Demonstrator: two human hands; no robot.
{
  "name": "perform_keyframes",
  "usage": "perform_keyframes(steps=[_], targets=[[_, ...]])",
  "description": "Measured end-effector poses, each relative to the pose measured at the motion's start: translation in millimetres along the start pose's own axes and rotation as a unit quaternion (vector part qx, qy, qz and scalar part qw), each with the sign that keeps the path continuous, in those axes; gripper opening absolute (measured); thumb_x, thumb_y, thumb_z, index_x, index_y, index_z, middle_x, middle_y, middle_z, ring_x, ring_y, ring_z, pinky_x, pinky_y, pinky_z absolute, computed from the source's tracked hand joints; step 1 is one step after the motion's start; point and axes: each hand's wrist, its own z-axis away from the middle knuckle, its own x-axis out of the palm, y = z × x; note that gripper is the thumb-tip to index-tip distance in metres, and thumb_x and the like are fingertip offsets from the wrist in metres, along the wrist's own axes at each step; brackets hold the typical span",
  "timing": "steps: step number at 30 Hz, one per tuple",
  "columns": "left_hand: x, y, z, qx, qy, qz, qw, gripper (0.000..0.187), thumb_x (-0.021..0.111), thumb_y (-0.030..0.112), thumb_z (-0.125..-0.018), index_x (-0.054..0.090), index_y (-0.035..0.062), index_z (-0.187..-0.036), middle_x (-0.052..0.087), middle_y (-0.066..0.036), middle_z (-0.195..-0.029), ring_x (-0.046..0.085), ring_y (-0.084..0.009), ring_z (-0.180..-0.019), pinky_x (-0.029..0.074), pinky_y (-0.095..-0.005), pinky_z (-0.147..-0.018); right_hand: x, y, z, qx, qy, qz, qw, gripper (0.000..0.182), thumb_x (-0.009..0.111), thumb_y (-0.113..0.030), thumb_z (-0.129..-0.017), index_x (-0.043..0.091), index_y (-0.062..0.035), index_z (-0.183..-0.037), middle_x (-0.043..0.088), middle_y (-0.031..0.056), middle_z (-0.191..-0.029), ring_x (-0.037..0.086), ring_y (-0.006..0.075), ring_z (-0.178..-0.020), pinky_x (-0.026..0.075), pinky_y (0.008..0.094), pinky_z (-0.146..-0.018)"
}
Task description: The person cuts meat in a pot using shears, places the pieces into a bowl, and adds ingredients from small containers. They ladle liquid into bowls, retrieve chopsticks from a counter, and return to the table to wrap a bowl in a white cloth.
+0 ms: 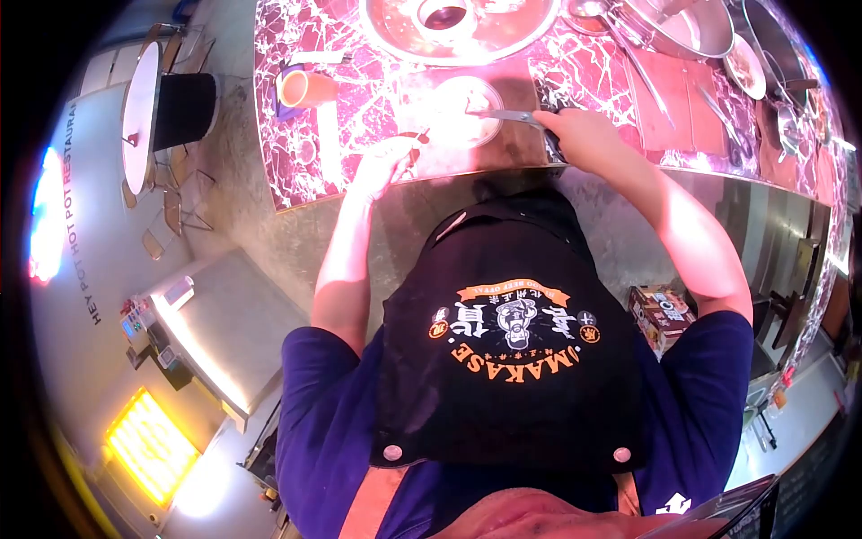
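My right hand point(579, 136) is closed round the dark handles of what look like scissors point(514, 115). Their grey blades point left over a round white bowl point(474, 103). Strong light washes out the bowl's pale contents. Left of the bowl, near the counter's front edge, is my left hand point(388, 165), its fingers drawn together. A small dark reddish piece point(415, 137) shows at the fingertips; its kind cannot be made out. The bowl sits on a brownish board or mat point(516, 154).
A large metal basin point(382, 31) stands beyond the bowl. On the marbled counter point(278, 166) are an orange cup point(305, 90) at left, a metal pot point(709, 31), a plate point(745, 67) and long utensils point(648, 85) at right. A printed carton point(662, 316) is below.
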Motion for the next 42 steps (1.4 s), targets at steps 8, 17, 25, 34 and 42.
perform_keyframes(steps=[8, 17, 25, 34, 42], targets=[[19.6, -31.7, 5.6, 0.191, 0.083, -0.22, 0.953, 0.021, 0.054, 0.012, -0.095, 0.066, 0.0003, -0.107, 0.063, -0.002, -0.076, 0.056, -0.0116, -0.068, 0.047, -0.0277, -0.064, -48.8, -24.7, 10.9, 0.031, -0.026, -0.019, 0.999, 0.06, 0.065, -0.022, -0.069, 0.053, -0.0108, -0.127, 0.062, 0.0234, -0.104, 0.062, 0.0388, -0.098, 0.05, 0.0439, -0.086], [60.7, -37.0, 20.2, 0.248, 0.195, -0.256, 0.914, 0.019, 0.058, 0.014, -0.092, 0.066, 0.0008, -0.103, 0.065, -0.02, -0.08, 0.065, -0.0313, -0.07, 0.049, -0.0366, -0.065, -48.5, -65.4, -7.0, 0.062, -0.069, 0.057, 0.994, 0.073, 0.067, -0.031, -0.071, 0.043, -0.0156, -0.138, 0.06, 0.0253, -0.111, 0.061, 0.0385, -0.105, 0.049, 0.0449, -0.09], [55.6, -41.3, 20.8, 0.226, 0.205, -0.264, 0.915, 0.02, 0.057, 0.017, -0.092, 0.066, 0.0039, -0.104, 0.066, -0.019, -0.081, 0.065, -0.034, -0.073, 0.049, -0.0389, -0.064, -58.5, -66.5, -3.6, 0.085, -0.084, 0.034, 0.992, 0.071, 0.069, -0.035, -0.069, 0.045, -0.0163, -0.134, 0.063, 0.0235, -0.107, 0.061, 0.0394, -0.103, 0.048, 0.0461, -0.09], [51.6, -49.1, 15.7, 0.233, 0.178, -0.259, 0.92, 0.023, 0.055, 0.018, -0.094, 0.065, 0.0009, -0.106, 0.067, -0.019, -0.089, 0.066, -0.0317, -0.08, 0.05, -0.0354, -0.07, -29.2, -51.4, -13.4, 0.022, -0.048, 0.024, 0.998, 0.061, 0.063, -0.012, -0.073, 0.048, -0.0136, -0.132, 0.066, 0.0199, -0.104, 0.064, 0.0351, -0.099, 0.05, 0.0428, -0.086], [51.5, -47.2, 3.0, 0.26, 0.213, -0.226, 0.914, 0.024, 0.054, 0.02, -0.092, 0.066, 0.0029, -0.103, 0.066, -0.019, -0.082, 0.065, -0.0355, -0.076, 0.049, -0.0406, -0.067, -49.9, -54.4, -7.3, 0.064, -0.113, 0.037, 0.991, 0.057, 0.06, -0.01, -0.074, 0.051, -0.0145, -0.13, 0.067, 0.0177, -0.107, 0.064, 0.0343, -0.1, 0.051, 0.0419, -0.086]])
